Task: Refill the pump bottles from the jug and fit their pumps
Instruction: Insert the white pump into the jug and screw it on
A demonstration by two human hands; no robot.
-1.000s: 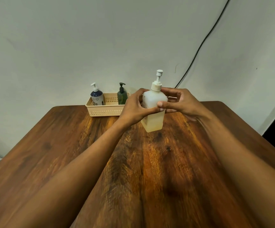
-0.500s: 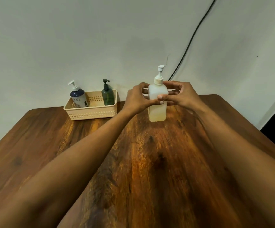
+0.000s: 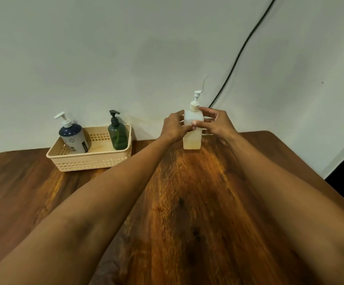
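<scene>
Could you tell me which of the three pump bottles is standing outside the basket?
The white bottle, held by both hands on the table; the blue bottle and green bottle sit in the basket.

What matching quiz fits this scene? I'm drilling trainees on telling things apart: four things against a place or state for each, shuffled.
Things:
1. white bottle
2. green bottle
3. navy-topped bottle
4. black cable

Place or state:
A. left end of the basket, white pump
B. runs down the wall
C. between the left hand and right hand, on the table
D. right end of the basket, black pump

Pairs: 1-C, 2-D, 3-A, 4-B
</scene>
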